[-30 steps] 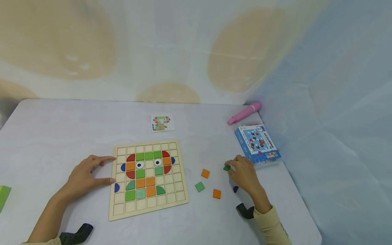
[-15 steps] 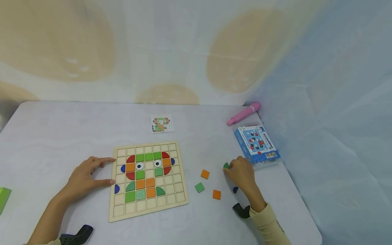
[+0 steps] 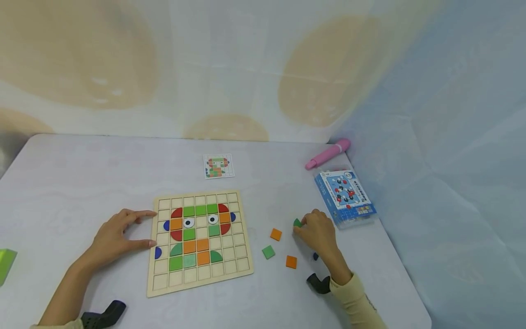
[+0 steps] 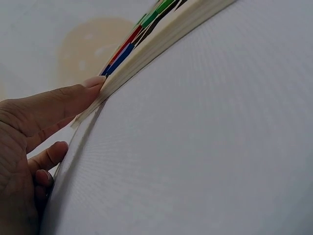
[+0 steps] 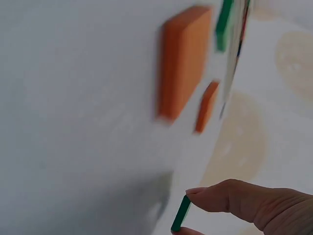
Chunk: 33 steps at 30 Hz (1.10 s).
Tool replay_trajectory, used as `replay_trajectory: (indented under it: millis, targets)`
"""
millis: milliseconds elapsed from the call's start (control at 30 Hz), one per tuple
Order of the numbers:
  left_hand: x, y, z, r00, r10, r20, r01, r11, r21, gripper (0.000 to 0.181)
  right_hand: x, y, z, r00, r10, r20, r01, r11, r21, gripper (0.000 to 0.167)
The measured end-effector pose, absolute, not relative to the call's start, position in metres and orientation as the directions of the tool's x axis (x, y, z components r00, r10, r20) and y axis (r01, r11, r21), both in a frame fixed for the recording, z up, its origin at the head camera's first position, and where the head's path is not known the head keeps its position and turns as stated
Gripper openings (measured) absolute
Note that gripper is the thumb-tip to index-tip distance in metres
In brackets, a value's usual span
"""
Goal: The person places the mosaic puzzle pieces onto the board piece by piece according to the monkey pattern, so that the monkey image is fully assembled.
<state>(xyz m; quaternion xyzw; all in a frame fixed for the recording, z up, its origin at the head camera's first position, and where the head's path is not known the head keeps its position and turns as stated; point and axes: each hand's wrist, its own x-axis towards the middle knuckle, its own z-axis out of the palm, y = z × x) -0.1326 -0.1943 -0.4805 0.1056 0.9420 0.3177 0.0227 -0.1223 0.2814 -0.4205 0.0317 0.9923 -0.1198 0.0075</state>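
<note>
A wooden grid board [image 3: 200, 282] lies on the table, bearing red, green, orange and blue tiles plus two eye tiles. My left hand [image 3: 113, 235] touches its left edge with thumb and index finger, the fingers fairly straight. In the left wrist view the thumb lies against the board's rim [image 4: 161, 46]. My right hand [image 3: 318, 230] pinches a small green tile [image 5: 181, 213] between thumb and finger, right of the board. Between that hand and the board lie two orange tiles [image 3: 291, 262] and a green square tile [image 3: 269, 252]. A dark blue tile [image 3: 315, 256] sits beside the right wrist.
A pattern card [image 3: 218, 166] lies behind the board. At the back right are a blue box [image 3: 345, 194] in clear wrapping and a pink microphone-like object [image 3: 328, 154]. A bright green block [image 3: 6, 265] stands at the left edge.
My right hand has moved slightly left, toward the loose tiles, carrying the green tile and turning it in the fingers. The left hand stays at the board's edge.
</note>
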Motion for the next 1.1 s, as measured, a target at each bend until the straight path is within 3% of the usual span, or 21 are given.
replay_trajectory:
  millis: [333, 633, 1100]
  targets:
    - [-0.132, -0.194, -0.479, -0.978, 0.21, 0.011, 0.174, 0.776, 0.606, 0.075, -0.105, 0.2, -0.407, -0.978, -0.189, 0.093, -0.205, 0.956, -0.209, 0.022]
    - [-0.133, -0.195, -0.479, -0.976, 0.218, 0.019, 0.183, 0.769, 0.612, 0.074, -0.082, 0.118, -0.407, -0.881, -0.47, 0.048, -0.468, 0.855, -0.223, 0.022]
    - [-0.132, -0.197, -0.48, -0.973, 0.225, 0.042, 0.2, 0.745, 0.636, 0.072, -0.064, 0.046, -0.419, -0.768, -0.638, -0.055, -0.624, 0.765, -0.156, 0.019]
